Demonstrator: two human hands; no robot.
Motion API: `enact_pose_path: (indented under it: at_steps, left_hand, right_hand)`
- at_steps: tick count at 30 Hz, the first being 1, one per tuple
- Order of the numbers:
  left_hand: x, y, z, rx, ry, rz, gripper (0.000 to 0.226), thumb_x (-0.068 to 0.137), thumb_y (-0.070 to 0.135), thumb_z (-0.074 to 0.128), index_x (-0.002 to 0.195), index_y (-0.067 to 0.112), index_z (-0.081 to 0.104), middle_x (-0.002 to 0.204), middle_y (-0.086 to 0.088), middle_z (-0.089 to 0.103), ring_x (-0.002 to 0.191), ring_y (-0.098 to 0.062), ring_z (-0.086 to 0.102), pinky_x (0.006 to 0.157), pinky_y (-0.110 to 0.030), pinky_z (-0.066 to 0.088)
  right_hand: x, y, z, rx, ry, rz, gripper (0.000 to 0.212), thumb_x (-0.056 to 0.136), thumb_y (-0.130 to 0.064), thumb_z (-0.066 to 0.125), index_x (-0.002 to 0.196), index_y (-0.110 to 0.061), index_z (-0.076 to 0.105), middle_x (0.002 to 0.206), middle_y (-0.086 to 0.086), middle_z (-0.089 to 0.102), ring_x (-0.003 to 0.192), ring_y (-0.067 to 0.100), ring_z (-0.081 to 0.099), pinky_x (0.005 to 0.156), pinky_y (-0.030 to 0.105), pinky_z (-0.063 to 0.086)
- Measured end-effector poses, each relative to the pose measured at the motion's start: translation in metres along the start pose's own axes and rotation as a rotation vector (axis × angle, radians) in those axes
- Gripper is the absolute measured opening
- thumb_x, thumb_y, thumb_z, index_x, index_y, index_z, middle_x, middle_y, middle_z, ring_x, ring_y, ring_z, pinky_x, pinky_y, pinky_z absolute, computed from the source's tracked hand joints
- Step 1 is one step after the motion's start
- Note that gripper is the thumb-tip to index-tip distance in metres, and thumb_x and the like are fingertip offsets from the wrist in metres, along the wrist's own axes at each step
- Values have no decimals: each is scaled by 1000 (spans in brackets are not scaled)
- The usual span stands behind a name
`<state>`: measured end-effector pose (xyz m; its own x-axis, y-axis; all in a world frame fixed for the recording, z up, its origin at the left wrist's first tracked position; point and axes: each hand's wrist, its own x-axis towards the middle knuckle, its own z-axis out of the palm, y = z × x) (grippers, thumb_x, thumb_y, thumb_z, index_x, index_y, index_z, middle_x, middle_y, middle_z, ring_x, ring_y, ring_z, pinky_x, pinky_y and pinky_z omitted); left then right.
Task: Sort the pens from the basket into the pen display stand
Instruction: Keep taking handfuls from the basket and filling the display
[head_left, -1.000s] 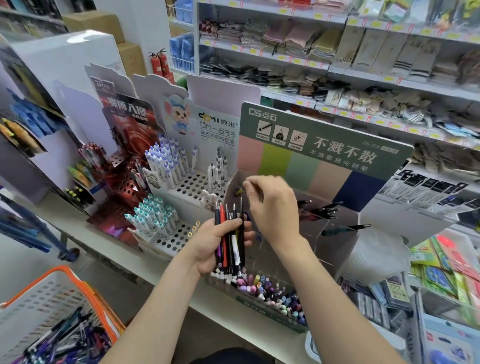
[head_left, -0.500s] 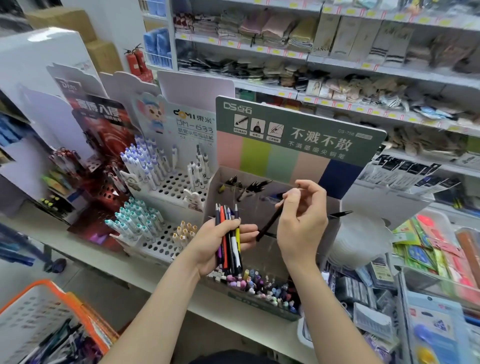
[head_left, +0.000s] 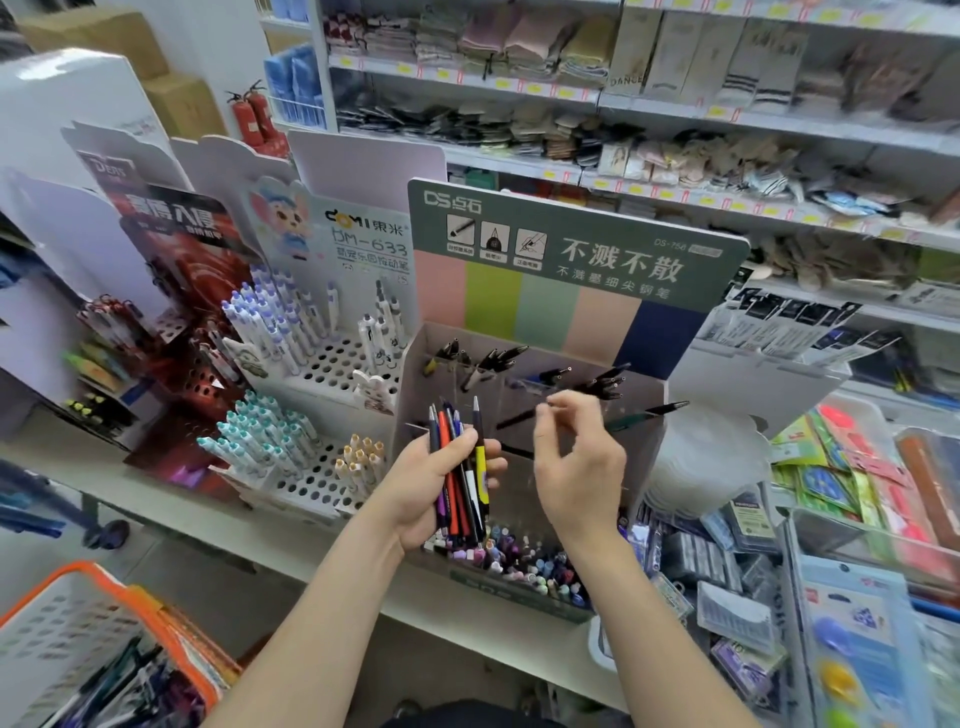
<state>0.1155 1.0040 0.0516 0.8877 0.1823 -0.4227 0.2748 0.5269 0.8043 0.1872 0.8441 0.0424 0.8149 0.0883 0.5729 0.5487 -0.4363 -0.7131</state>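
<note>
We logged the following.

- **Left hand** (head_left: 431, 493): curled round a bundle of pens (head_left: 460, 467), held upright. Slim round barrels in smooth plastic, black, orange, purple and one yellow, tips up.
- **Right hand** (head_left: 582, 473): raised inside the pen display stand (head_left: 576, 244), fingers loosely bent and spread, thumb well apart from the forefinger, gripping nothing. The forefinger tip met the end of a thin black pen (head_left: 519, 417) that lay tilted across a compartment.
- **Stand**: folded card with a matt green header, pastel vertical stripes beneath and clear dividers. Dark pens leaned in the upper compartments. Its front trough (head_left: 524, 564) was packed with pastel-capped pens.
- **Basket** (head_left: 104, 577): at lower left below the surface, white perforated plastic with an orange rim. We recorded loose pens (head_left: 119, 686) heaped inside.
- **Surface** (head_left: 234, 514): a long pale counter, smooth, carrying the stands in a row.
- **Neighbouring stock**: just left of the stand stood a white stepped stand (head_left: 332, 364) pierced with round holes and holding white pens with blue or teal caps. Beyond it was a glossy red stand (head_left: 171, 291). To the right lay blister packs (head_left: 857, 623) in clear film.
- **Room**: a shop aisle. White metal shelving (head_left: 519, 88) behind held folded soft textiles. Two red fire extinguishers (head_left: 254, 117) and brown cardboard boxes (head_left: 176, 104) stood at the far left.
</note>
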Motion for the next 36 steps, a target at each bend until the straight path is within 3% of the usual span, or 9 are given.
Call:
enact_pose_path:
  at_steps: [3, 7, 11, 15, 18, 24, 29, 33, 36]
  left_hand:
    - [-1, 2, 0, -7, 7, 5, 34, 107, 21, 60, 127, -6, 61, 112, -17, 78, 104, -31, 77, 84, -42, 65]
    - [-2, 9, -3, -20, 12, 22, 33, 107, 23, 60, 123, -7, 64, 108, -17, 78, 98, -28, 78, 80, -37, 65]
    - [-1, 17, -7, 6, -58, 47, 41, 105, 26, 63, 131, -6, 62, 112, -22, 73, 94, -30, 74, 78, -39, 64]
    - [0, 22, -9, -39, -151, 48, 45, 105, 29, 64, 132, -7, 61, 103, -21, 68, 86, -29, 70, 74, -40, 63]
    - [1, 26, -11, -150, -125, 58, 33, 106, 20, 60, 128, -4, 61, 97, -18, 71, 81, -28, 74, 72, -41, 64]
    - [11, 26, -33, -322, 20, 30, 16, 109, 21, 56, 108, 7, 63, 108, -20, 76, 100, -36, 77, 100, -57, 57]
    - [14, 27, -43, -408, 54, 25, 18, 108, 23, 56, 111, 6, 62, 93, -13, 72, 90, -33, 76, 95, -57, 61]
    - [14, 27, -50, -427, 71, 26, 19, 107, 20, 60, 118, 5, 59, 103, -16, 74, 95, -34, 77, 89, -56, 63]
    - [14, 27, -53, -436, 90, 39, 22, 106, 18, 62, 123, 7, 56, 110, -18, 74, 100, -36, 77, 86, -55, 63]
  right_hand:
    - [-11, 12, 8, -141, -205, -1, 11, 96, -12, 73, 106, -16, 74, 97, -5, 75, 93, 15, 66, 81, 44, 57]
    - [-10, -5, 12, -234, -182, -27, 23, 97, -22, 63, 114, -20, 77, 108, -6, 75, 105, 20, 59, 90, 44, 50]
    - [15, -41, 21, 169, -382, 256, 30, 104, -48, 57, 124, -30, 72, 99, -12, 74, 84, 11, 72, 79, 47, 63]
    - [38, -61, 27, 134, -468, 201, 10, 102, -29, 67, 100, -28, 77, 82, -16, 72, 68, 7, 68, 69, 43, 62]
    - [51, -70, 33, 196, -424, 197, 11, 103, -24, 67, 97, -27, 76, 82, -16, 73, 75, 4, 69, 76, 36, 58]
    - [81, -88, 37, 216, 78, -100, 16, 110, -14, 60, 115, -9, 74, 102, 3, 67, 93, 16, 64, 80, 29, 53]
    - [92, -77, 65, 118, -65, -218, 16, 104, -7, 67, 117, -6, 77, 103, 4, 74, 92, 15, 69, 84, 29, 58]
    - [96, -62, 84, -59, -334, -168, 17, 99, -13, 67, 108, -13, 82, 102, 1, 80, 94, 20, 72, 88, 43, 60]
    - [87, -61, 85, -204, -313, -194, 21, 99, -18, 62, 109, -16, 80, 107, 4, 77, 102, 30, 65, 90, 48, 54]
